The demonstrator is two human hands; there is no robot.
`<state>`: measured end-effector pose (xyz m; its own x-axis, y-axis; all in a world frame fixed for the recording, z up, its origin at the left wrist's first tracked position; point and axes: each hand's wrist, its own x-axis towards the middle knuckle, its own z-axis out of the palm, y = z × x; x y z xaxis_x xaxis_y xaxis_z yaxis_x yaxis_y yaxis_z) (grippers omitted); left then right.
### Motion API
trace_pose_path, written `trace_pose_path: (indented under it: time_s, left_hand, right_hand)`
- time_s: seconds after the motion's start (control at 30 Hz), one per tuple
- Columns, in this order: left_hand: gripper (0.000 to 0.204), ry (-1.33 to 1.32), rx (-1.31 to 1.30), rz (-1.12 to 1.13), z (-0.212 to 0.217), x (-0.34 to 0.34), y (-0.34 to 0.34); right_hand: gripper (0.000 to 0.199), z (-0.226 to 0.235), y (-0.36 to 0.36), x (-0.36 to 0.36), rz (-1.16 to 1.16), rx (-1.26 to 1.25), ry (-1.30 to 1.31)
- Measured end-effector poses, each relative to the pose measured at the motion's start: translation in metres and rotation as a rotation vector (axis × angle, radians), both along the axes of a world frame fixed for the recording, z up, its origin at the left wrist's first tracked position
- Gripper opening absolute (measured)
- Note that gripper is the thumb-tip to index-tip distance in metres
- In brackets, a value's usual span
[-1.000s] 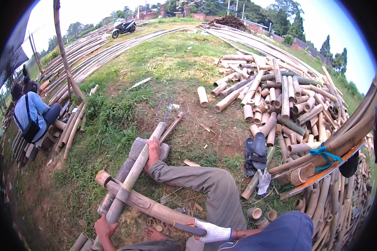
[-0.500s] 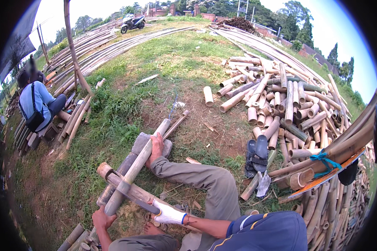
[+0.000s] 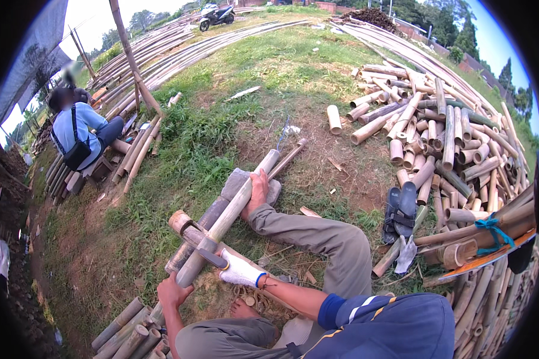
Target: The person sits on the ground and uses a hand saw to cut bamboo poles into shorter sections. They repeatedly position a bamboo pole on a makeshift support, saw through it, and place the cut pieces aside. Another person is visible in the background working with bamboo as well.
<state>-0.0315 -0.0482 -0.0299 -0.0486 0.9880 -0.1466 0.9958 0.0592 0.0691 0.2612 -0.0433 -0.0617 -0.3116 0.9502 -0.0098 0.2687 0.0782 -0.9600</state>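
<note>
The right hand (image 3: 241,270), in a white knitted glove with a blue cuff, is closed around the handle of a dark blade (image 3: 209,258) whose edge rests across a long pale bamboo pole (image 3: 230,215), a little below the centre of the frame. The left hand (image 3: 172,293), bare, is wrapped around the lower end of the same pole, at the lower left. The pole lies slanted over a short, thicker bamboo piece (image 3: 188,230) and a grey stone block (image 3: 236,182), and a bare foot (image 3: 259,188) presses it down. To cut well here, I think the blade should stay square to the pole and the foot should keep it from rolling, because the skin looks smooth, round and hard. At the right of the frame lies a heap of cut bamboo tubes (image 3: 437,137), hollow and dry.
</note>
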Motion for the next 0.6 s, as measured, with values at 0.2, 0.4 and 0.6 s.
trace_pose_path:
  time_s: [0.2,0.4,0.6]
  left_hand:
    - [0.080,-0.046,-0.029,0.037,-0.008,-0.038,-0.012]
    - [0.072,-0.013,-0.076,0.038,0.005,-0.012,-0.007]
    - [0.071,-0.057,-0.069,0.057,0.009,-0.009,-0.005]
  right_hand:
    - [0.068,0.033,-0.118,0.067,0.068,-0.239,0.119]
    - [0.064,0.063,-0.229,0.149,-0.014,-0.083,-0.093]
    - [0.060,-0.023,-0.021,-0.006,0.007,-0.155,0.206]
